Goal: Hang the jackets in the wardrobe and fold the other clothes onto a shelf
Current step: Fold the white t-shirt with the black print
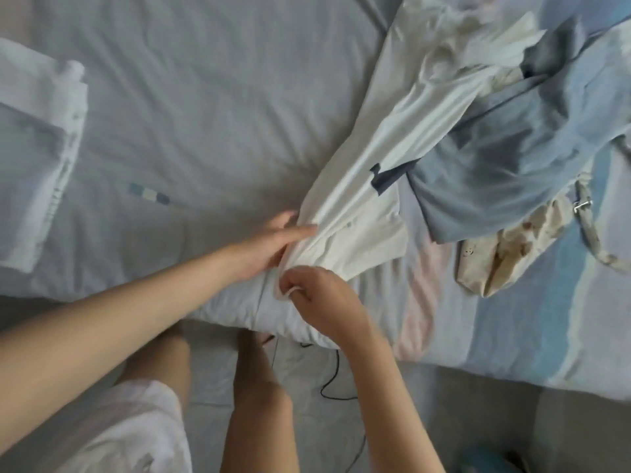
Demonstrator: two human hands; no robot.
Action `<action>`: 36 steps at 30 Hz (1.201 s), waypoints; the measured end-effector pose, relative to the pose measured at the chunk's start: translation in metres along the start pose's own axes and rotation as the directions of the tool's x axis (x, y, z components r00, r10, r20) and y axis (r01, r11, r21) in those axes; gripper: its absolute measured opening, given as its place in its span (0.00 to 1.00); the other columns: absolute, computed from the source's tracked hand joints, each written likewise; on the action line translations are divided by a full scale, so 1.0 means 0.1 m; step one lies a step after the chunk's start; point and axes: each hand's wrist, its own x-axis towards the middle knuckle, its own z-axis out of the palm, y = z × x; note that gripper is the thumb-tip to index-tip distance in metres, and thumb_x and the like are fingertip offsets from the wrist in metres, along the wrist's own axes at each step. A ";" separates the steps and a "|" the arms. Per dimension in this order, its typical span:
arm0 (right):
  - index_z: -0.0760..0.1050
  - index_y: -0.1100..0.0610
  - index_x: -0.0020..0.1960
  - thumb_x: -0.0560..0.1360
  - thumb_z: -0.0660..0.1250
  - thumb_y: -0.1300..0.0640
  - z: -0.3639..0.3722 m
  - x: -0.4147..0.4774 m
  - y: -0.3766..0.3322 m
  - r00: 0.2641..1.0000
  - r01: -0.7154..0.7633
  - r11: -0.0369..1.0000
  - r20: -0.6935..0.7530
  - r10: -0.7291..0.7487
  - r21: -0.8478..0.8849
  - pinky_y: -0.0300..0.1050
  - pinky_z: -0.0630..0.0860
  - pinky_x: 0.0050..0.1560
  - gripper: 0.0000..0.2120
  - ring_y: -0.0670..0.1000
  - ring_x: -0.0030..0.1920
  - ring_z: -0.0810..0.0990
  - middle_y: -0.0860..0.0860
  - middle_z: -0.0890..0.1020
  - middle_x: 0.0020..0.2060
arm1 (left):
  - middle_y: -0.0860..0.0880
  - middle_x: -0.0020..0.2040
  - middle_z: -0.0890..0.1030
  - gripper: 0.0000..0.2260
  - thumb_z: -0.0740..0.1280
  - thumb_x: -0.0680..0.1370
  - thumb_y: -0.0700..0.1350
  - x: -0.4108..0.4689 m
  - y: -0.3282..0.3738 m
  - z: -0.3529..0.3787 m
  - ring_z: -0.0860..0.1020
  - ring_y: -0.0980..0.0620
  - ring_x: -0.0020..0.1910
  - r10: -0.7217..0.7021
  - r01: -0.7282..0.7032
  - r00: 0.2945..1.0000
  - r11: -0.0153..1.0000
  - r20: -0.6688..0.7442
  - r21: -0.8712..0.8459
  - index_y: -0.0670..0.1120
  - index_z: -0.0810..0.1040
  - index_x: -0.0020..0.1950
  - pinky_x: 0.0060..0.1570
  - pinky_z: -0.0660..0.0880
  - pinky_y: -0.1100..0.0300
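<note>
The soft, light, floppy white shirt (362,206) lies on the bed (205,114), best held by its edge, where the right grip (307,291) pinches it and the left grip (269,244) rests straight fingers on it.

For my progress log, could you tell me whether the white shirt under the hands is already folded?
No, the white shirt lies stretched and bunched across the bed, left hand on it, right hand pinching its edge.

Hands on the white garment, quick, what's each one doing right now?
Left hand: open, fingers straight, pressing on the white garment.
Right hand: closed, fingers pinching the garment's edge.
</note>
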 end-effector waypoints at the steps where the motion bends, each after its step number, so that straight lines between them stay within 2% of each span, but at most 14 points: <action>1: 0.79 0.54 0.47 0.71 0.61 0.63 0.11 -0.11 -0.10 0.999 0.038 0.999 -0.003 -0.038 -0.011 0.43 0.70 0.46 0.11 0.51 0.46 0.77 0.46 0.82 0.45 | 0.48 0.52 0.79 0.28 0.71 0.64 0.48 -0.12 -0.11 0.01 0.79 0.49 0.51 0.052 -0.046 0.995 0.996 -0.081 0.080 0.47 0.72 0.63 0.53 0.76 0.56; 4: 0.77 0.49 0.52 0.71 0.61 0.60 0.22 -0.53 -0.11 0.988 -0.005 0.997 -0.151 0.017 0.081 0.46 0.73 0.49 0.13 0.47 0.46 0.75 0.42 0.80 0.45 | 0.51 0.48 0.78 0.24 0.63 0.64 0.34 -0.50 -0.15 0.01 0.77 0.56 0.48 0.213 -0.190 0.953 0.974 -0.216 0.124 0.47 0.73 0.60 0.46 0.74 0.68; 6: 0.73 0.46 0.60 0.73 0.61 0.56 0.17 -0.80 -0.08 0.939 -0.181 0.910 -0.210 0.273 0.374 0.40 0.72 0.53 0.17 0.43 0.51 0.75 0.39 0.79 0.50 | 0.55 0.46 0.78 0.24 0.58 0.69 0.24 -0.76 -0.07 -0.15 0.76 0.62 0.46 0.285 -0.253 0.948 0.943 -0.138 0.216 0.48 0.73 0.56 0.46 0.70 0.73; 10: 0.70 0.52 0.59 0.75 0.61 0.43 0.06 -0.71 -0.28 0.728 -0.240 0.156 0.071 0.682 0.958 0.49 0.73 0.59 0.17 0.49 0.57 0.78 0.54 0.79 0.61 | 0.54 0.50 0.80 0.24 0.55 0.62 0.29 -1.37 0.28 -0.34 0.77 0.62 0.51 0.413 -0.405 0.911 0.901 -0.020 0.155 0.49 0.78 0.49 0.53 0.71 0.69; 13: 0.67 0.56 0.68 0.74 0.60 0.38 0.12 -0.32 -0.57 0.866 -0.090 -0.390 0.265 0.424 0.917 0.54 0.74 0.59 0.30 0.57 0.64 0.75 0.57 0.75 0.64 | 0.47 0.62 0.76 0.33 0.54 0.60 0.30 -1.87 0.55 -0.31 0.75 0.56 0.61 0.305 -0.320 0.927 0.947 0.219 0.035 0.47 0.74 0.62 0.57 0.71 0.67; 15: 0.77 0.58 0.58 0.80 0.57 0.45 0.15 -0.13 -0.82 0.874 -0.032 -0.304 0.174 0.453 0.952 0.50 0.78 0.53 0.19 0.54 0.55 0.81 0.54 0.81 0.51 | 0.42 0.66 0.75 0.33 0.58 0.61 0.32 -2.23 0.70 -0.40 0.72 0.46 0.67 0.127 -0.218 0.857 0.968 0.499 0.128 0.48 0.74 0.66 0.67 0.69 0.53; 17: 0.77 0.58 0.51 0.81 0.55 0.52 0.03 0.00 -1.01 0.833 0.022 -0.154 0.067 0.550 0.988 0.46 0.79 0.45 0.14 0.53 0.47 0.82 0.53 0.81 0.42 | 0.43 0.66 0.75 0.22 0.62 0.65 0.37 -2.43 0.88 -0.63 0.71 0.49 0.68 -0.187 -0.204 0.758 0.842 0.625 0.499 0.51 0.80 0.57 0.69 0.66 0.57; 19: 0.75 0.61 0.51 0.78 0.58 0.60 -0.11 0.06 -1.26 0.785 0.040 0.074 -0.077 0.615 0.996 0.43 0.79 0.38 0.09 0.53 0.43 0.81 0.53 0.81 0.38 | 0.51 0.63 0.78 0.07 0.66 0.71 0.51 -2.65 1.09 -1.01 0.73 0.57 0.65 -0.325 -0.240 0.827 0.536 0.460 0.810 0.54 0.82 0.46 0.66 0.68 0.63; 21: 0.75 0.61 0.46 0.69 0.60 0.64 -0.20 0.04 -1.55 0.812 0.056 0.283 -0.208 0.545 0.957 0.41 0.77 0.36 0.08 0.50 0.39 0.79 0.52 0.80 0.35 | 0.54 0.59 0.80 0.25 0.64 0.62 0.70 -2.78 1.19 -1.38 0.76 0.55 0.61 -0.128 -0.180 0.957 0.435 0.259 0.882 0.56 0.81 0.50 0.65 0.70 0.55; 25: 0.77 0.60 0.43 0.69 0.64 0.71 -0.11 -0.22 -2.39 0.985 -0.033 0.756 -0.108 0.136 0.654 0.35 0.73 0.41 0.09 0.42 0.39 0.77 0.48 0.79 0.37 | 0.56 0.65 0.73 0.36 0.72 0.65 0.62 -2.93 1.17 -1.50 0.71 0.59 0.63 0.208 -0.169 0.975 0.917 -0.073 0.363 0.53 0.68 0.69 0.56 0.70 0.65; 28: 0.69 0.57 0.33 0.74 0.66 0.68 -0.02 -0.40 -3.05 0.990 0.010 0.953 0.130 -0.051 0.301 0.35 0.65 0.36 0.13 0.41 0.31 0.68 0.45 0.71 0.29 | 0.53 0.52 0.81 0.20 0.75 0.68 0.44 -3.15 1.15 -1.40 0.78 0.56 0.51 0.189 -0.148 0.968 0.962 -0.167 0.228 0.49 0.74 0.57 0.48 0.73 0.65; 31: 0.71 0.54 0.46 0.77 0.66 0.56 -0.32 -0.51 -3.38 0.933 0.031 0.999 0.357 -0.040 0.031 0.34 0.64 0.43 0.04 0.42 0.40 0.68 0.42 0.70 0.38 | 0.47 0.40 0.79 0.06 0.71 0.69 0.42 -3.38 1.30 -1.39 0.78 0.49 0.41 0.252 -0.116 0.853 0.945 -0.457 0.306 0.45 0.76 0.42 0.38 0.71 0.58; 33: 0.72 0.49 0.53 0.78 0.65 0.53 -0.63 -0.58 -3.48 0.975 -0.002 0.995 0.219 -0.019 0.095 0.29 0.67 0.47 0.04 0.37 0.45 0.73 0.37 0.74 0.42 | 0.40 0.40 0.82 0.09 0.68 0.62 0.42 -3.60 1.57 -1.40 0.81 0.42 0.42 0.302 -0.221 0.837 0.950 -0.457 0.222 0.41 0.78 0.39 0.41 0.77 0.52; 36: 0.73 0.51 0.57 0.73 0.70 0.49 -1.14 -0.58 -3.67 0.954 0.101 0.985 -0.295 -0.056 0.142 0.39 0.69 0.58 0.15 0.46 0.60 0.74 0.45 0.77 0.55 | 0.39 0.40 0.81 0.14 0.63 0.57 0.39 -3.95 2.05 -1.36 0.80 0.42 0.41 0.462 -0.419 0.828 0.886 -0.316 0.197 0.38 0.80 0.40 0.42 0.76 0.51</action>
